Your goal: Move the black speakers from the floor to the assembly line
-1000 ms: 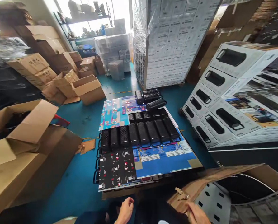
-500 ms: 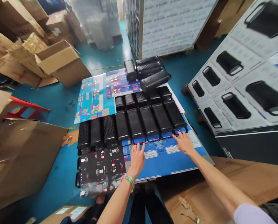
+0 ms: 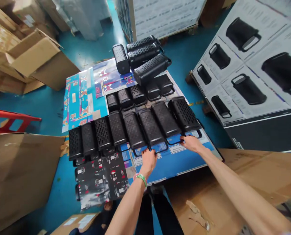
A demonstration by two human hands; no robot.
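two hands on a row of black speakers point(image 3: 135, 130): left hand point(image 3: 149, 160) grip closed on one speaker handle point(image 3: 157, 148), right hand point(image 3: 191, 143) on another handle point(image 3: 188, 135), its grip unclear.

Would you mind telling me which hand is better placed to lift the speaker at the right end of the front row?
Probably the right hand: it is at the handle of that rightmost speaker, while the left hand sits two speakers over.

A person's left hand point(image 3: 149, 159) and right hand point(image 3: 191, 143) grip the handles at the near ends of two black speakers point(image 3: 151, 127) lying in a row on blue printed sheets point(image 3: 174, 161) over a teal floor point(image 3: 59, 107). Cardboard boxes point(image 3: 37, 62) stand to the left.
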